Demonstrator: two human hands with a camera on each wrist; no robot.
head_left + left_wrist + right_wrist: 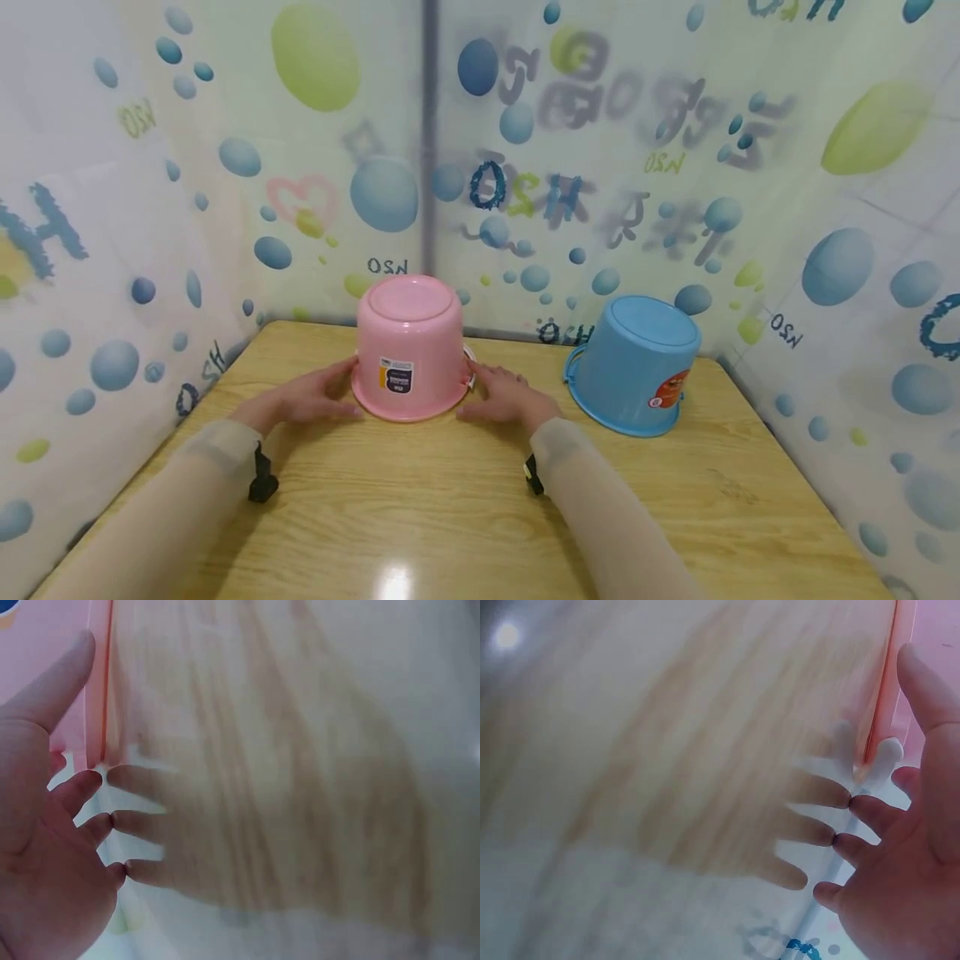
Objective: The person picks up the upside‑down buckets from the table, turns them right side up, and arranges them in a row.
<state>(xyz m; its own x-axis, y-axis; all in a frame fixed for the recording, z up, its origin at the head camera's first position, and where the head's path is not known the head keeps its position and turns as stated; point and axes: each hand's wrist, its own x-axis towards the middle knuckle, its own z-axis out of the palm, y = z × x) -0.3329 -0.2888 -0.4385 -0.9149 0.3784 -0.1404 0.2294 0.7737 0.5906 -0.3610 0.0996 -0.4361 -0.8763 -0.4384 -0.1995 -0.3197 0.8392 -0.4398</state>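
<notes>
An upside-down pink bucket (411,346) stands mouth down on the wooden table (420,500), with a label on its front. At its left side is my left hand (311,396), thumb along the lower rim and fingertips down at the tabletop. My right hand (506,396) mirrors it on the right side, beside the bucket's white handle (469,367). In the left wrist view, the fingers (79,791) are spread next to the pink rim. The right wrist view shows the thumb (922,686) at the rim, with other fingertips on the table surface.
A blue bucket (633,367), also upside down and with a red label, stands to the right of the pink one. Patterned curtains (322,192) with bubbles and lettering close in the table's back and sides.
</notes>
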